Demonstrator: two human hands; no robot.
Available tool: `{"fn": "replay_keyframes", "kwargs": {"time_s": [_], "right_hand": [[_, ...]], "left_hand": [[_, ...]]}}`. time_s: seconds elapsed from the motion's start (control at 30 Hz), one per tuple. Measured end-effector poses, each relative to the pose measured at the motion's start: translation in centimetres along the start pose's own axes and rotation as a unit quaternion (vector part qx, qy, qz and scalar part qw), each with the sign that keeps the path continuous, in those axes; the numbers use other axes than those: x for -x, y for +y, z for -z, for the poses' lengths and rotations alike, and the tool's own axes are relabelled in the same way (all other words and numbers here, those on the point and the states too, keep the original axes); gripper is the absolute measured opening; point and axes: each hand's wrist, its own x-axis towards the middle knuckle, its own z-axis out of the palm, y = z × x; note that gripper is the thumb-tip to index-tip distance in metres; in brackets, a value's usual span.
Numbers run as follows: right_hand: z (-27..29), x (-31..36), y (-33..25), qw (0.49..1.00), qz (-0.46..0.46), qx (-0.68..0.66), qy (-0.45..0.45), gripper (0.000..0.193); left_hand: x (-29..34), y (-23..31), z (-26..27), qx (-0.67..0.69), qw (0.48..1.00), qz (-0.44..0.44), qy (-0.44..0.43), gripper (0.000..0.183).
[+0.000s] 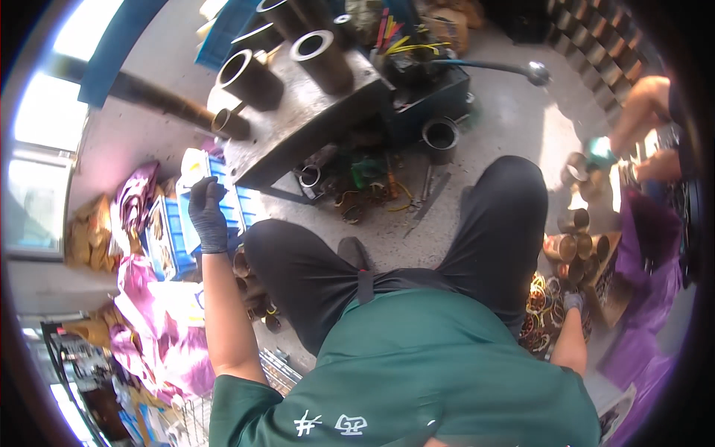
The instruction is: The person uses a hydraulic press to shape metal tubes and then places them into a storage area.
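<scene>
My left hand (pixel 207 208), in a dark grey glove, is raised beside the blue crates at the left. Its fingers are curled in, and whatever they may hold is hidden. A blue crate (pixel 232 201) with something white on it lies just beyond that hand. My right hand (pixel 573 301), in a pale glove, reaches down at my right side to a pile of wire-wound motor stators (pixel 539 304) with yellow and white leads. Its fingertips are lost against the pile. Short metal cylinders (pixel 577 247) lie stacked just beyond it.
Ahead stands a metal bench (pixel 313 112) with thick steel sleeves (pixel 322 61) and a blue-handled lever (pixel 491 65). One sleeve (pixel 441 135) rests on the floor. At right, another person's gloved hand (pixel 600 152) is at a cylinder. Purple sheeting (pixel 640 298) hangs near my right arm.
</scene>
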Motion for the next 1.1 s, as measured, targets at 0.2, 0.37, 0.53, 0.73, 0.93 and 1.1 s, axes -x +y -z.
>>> {"fn": "replay_keyframes", "kwargs": {"time_s": [0.2, 0.37, 0.53, 0.73, 0.93, 1.1], "right_hand": [[3.4, 2.0, -6.1, 0.986, 0.151, -0.039, 0.058, 0.032], [10.7, 0.8, -12.4, 0.969, 0.225, -0.1, -0.016, 0.02], [23.6, 0.1, -22.8, 0.939, 0.341, -0.012, 0.03, 0.016], [38.8, 3.5, -37.3, 0.846, 0.525, 0.055, 0.081, 0.021], [46.4, 13.6, -49.0, 0.763, 0.638, 0.083, 0.063, 0.02], [43.0, 26.0, -52.4, 0.682, 0.729, 0.055, 0.005, 0.008]], "left_hand": [[12.4, -7.4, 12.2, -0.187, 0.957, 0.15, 0.161, 0.013], [31.2, -12.5, 13.2, -0.206, 0.905, 0.263, 0.263, 0.019], [48.0, -16.6, 6.8, 0.009, 0.782, 0.45, 0.43, 0.014], [56.6, -18.8, 2.4, -0.177, 0.732, 0.565, 0.338, 0.041], [52.8, -20.0, 5.8, -0.263, 0.715, 0.556, 0.332, 0.066], [49.9, -22.9, 9.1, -0.37, 0.734, 0.497, 0.278, 0.068]]}}
